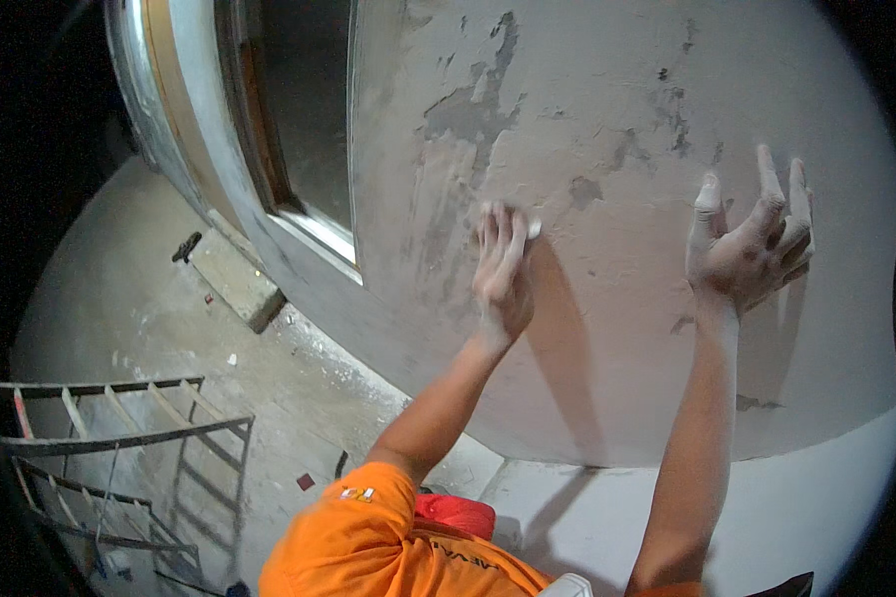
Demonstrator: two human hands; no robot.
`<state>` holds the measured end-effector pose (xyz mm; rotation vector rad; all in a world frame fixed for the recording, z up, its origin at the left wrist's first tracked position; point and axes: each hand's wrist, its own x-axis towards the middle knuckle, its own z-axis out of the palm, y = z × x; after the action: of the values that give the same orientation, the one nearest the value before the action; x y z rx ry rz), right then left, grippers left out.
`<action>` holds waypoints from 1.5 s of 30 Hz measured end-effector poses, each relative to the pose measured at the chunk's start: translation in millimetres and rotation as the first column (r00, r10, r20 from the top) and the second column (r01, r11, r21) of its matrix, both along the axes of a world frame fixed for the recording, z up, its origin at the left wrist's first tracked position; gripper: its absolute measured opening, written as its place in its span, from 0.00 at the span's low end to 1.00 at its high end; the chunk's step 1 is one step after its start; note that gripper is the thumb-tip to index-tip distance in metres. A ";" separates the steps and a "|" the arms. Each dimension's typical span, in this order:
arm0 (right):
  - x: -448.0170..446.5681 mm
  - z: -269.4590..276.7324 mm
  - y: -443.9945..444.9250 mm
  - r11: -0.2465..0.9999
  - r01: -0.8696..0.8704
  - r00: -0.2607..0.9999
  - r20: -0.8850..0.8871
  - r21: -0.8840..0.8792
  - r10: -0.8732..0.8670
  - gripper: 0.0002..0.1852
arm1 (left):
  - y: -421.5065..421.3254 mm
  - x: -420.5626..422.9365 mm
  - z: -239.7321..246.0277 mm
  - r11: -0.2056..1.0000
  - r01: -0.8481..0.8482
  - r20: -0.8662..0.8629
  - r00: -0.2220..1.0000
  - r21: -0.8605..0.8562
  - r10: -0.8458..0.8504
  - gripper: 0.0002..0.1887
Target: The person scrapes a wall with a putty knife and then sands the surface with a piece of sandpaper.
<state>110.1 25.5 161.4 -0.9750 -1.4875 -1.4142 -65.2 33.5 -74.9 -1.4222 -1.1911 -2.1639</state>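
My left hand (502, 261) lies against the plastered wall (627, 298), its fingers close together and pointing up. A small whitish tip (534, 228) shows beside the fingers; whether it is the thumb or the edge of something held, I cannot tell. Farther right, my right hand (750, 235) is at the wall with fingers spread and nothing visible in it. White dust coats both hands. Grey patches with flaked edges (467, 112) mark the wall above my left hand, and a smaller bare patch (585, 192) lies between the hands.
A window opening (306, 112) with a pale sill (317, 239) is left of the patches. Below it, a pale block (231, 276) rests on the dusty floor (269, 373). A metal ladder-like frame (127, 440) stands at lower left. Something red (455, 513) is beside my body.
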 end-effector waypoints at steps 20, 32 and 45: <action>-3.0 -3.6 -3.9 0.999 0.042 0.998 0.042 0.000 -0.042 0.30 | 0.1 -17.2 89.2 0.997 -0.066 0.083 0.995 0.043 0.062 0.27; 3.6 -1.6 -2.9 0.998 0.052 0.998 0.033 0.025 -0.053 0.30 | 1.8 -22.2 56.9 0.998 -0.070 -0.041 0.997 0.002 0.070 0.27; 1.7 -4.7 1.2 0.999 0.044 0.999 0.000 0.031 -0.044 0.30 | -26.7 33.7 -61.8 0.985 0.058 0.000 0.998 -0.161 -0.059 0.23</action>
<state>111.8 26.7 156.8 -0.9941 -1.4488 -1.4650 -31.5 6.8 -136.7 -1.5442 -1.3668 -2.1433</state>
